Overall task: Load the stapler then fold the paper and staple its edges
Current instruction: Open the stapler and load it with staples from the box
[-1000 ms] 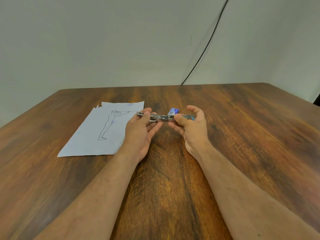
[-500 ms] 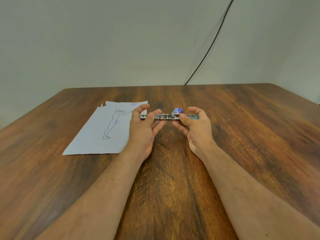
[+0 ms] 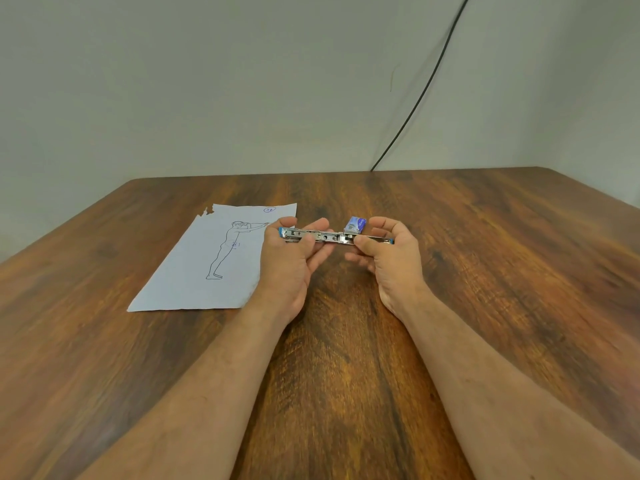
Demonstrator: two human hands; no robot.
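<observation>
Little has moved: both hands keep the stapler [image 3: 334, 236] opened flat above the table [image 3: 485, 271], left hand [image 3: 289, 261] gripping one end, right hand [image 3: 389, 258] pinching the other. Staple box [image 3: 355, 224] behind at 12 o'clock; paper [image 3: 194, 271] at 9; cable [image 3: 415, 102] beyond.

Wooden table [image 3: 485, 271]: paper [image 3: 194, 271], small blue box [image 3: 356, 224].

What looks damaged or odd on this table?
The paper has a ragged, torn far-left corner. The stapler, held between left hand and right hand, is swung out flat, which suits loading.
</observation>
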